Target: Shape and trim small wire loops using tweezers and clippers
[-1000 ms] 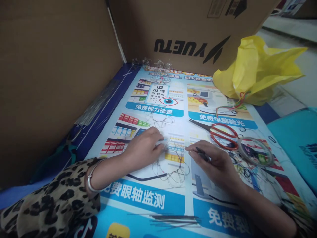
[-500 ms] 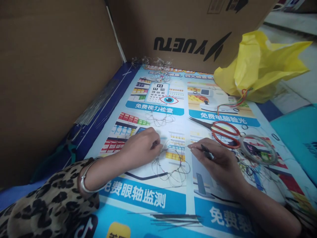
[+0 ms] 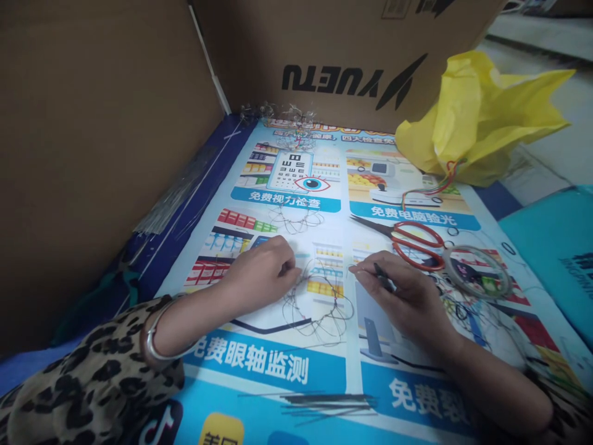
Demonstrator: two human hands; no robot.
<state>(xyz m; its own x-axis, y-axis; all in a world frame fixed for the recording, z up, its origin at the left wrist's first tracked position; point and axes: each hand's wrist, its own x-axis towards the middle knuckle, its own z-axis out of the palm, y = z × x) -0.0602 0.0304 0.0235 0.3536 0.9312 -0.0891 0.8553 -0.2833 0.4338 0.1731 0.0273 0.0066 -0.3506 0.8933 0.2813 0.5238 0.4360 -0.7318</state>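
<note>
The left hand (image 3: 266,272) rests on a printed poster (image 3: 278,364) with its grip closed: thumb and forefinger are pinched together on the left edge of a wire piece (image 3: 324,309). This wire piece is a flat tangle of thin loops, shaped a bit like a flower, and it lies on the middle of the poster between the two hands. The left wrist wears a silver bracelet (image 3: 151,337) just above a leopard-print sleeve (image 3: 83,383).

The right hand (image 3: 403,296) lies just right of the wire piece, knuckles up. Its grip is closed around a thin dark tool (image 3: 384,279), which lies slanted across the fingers. Its thumb and forefinger tips meet near the right side of the loops. Whether they also pinch a strand of wire is too fine to tell.

Just beyond the right hand lie red-handled scissors (image 3: 410,244), blades pointing left. A clear tape roll (image 3: 479,272) lies flat beside their handles. A smaller wire flower (image 3: 296,219) lies on the poster further from the person than the left hand. More small wire shapes (image 3: 291,117) sit at the far end, against a large cardboard box (image 3: 324,37) with black lettering. A crumpled yellow plastic bag (image 3: 482,117) sits at the far right, with coloured cords trailing from it. A bundle of straight wires (image 3: 176,191) lies along the poster's left edge beside a cardboard wall. A few dark cut wires (image 3: 324,405) lie near the bottom of the poster.
</note>
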